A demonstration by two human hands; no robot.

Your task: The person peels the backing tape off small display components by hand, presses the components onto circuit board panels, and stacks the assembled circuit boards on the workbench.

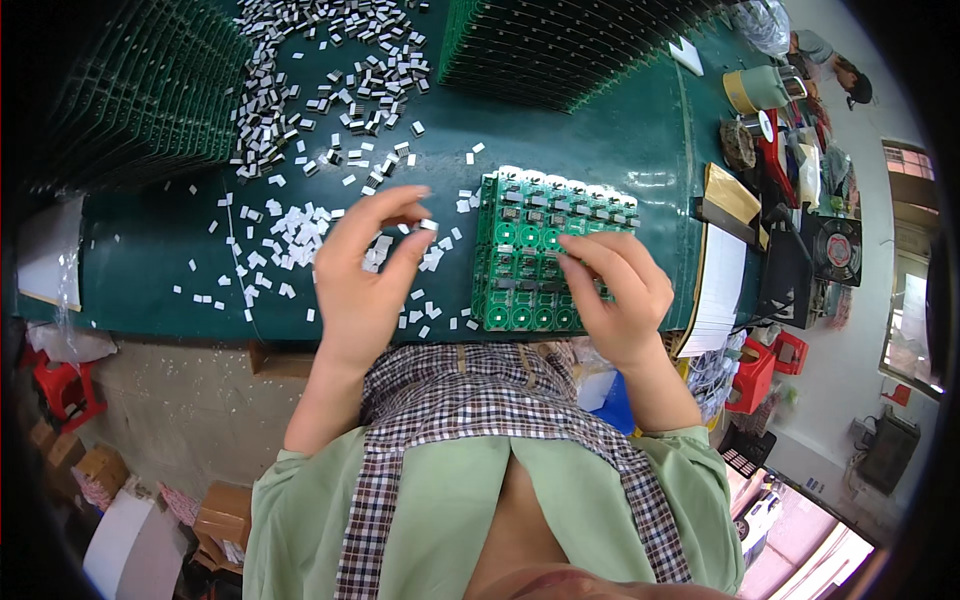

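Note:
A green circuit board panel lies on the green table top, with small white parts along its far edge. My right hand rests on the panel's near right part, its fingertips pressing down on the board. My left hand hovers left of the panel and pinches a small silver-white component between thumb and forefinger. Several more loose white components lie scattered under and beside that hand.
A big heap of small white parts covers the far table. Stacks of green boards stand at far left and far centre. White paper sheets, a small fan and a tape roll sit at the right. Red stools and cardboard boxes stand on the floor.

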